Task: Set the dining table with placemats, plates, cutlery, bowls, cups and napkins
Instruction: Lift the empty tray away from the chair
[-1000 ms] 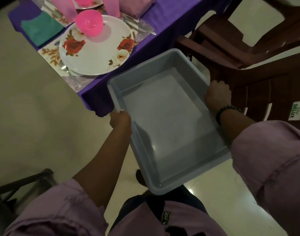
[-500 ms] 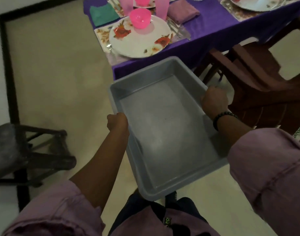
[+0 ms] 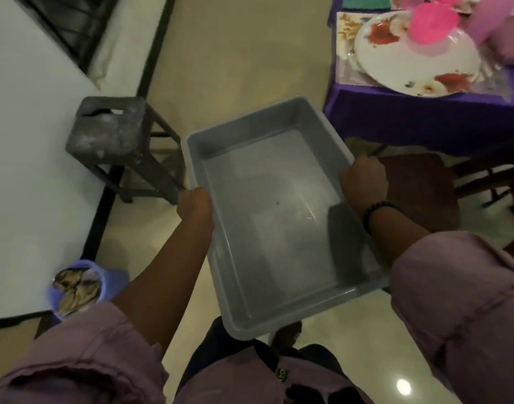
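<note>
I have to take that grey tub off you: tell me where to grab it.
Take the grey tub by its rolled rim on the two long sides, coming from outside, as the left hand and right hand grip it now. It is wide, shallow and empty.

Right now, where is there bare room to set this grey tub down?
The stool top left of the grey tub looks bare, and so does the tan floor between stool and purple table. The table corner is crowded by the floral plate and pink bowl. Left hand and right hand both grip the tub.
</note>
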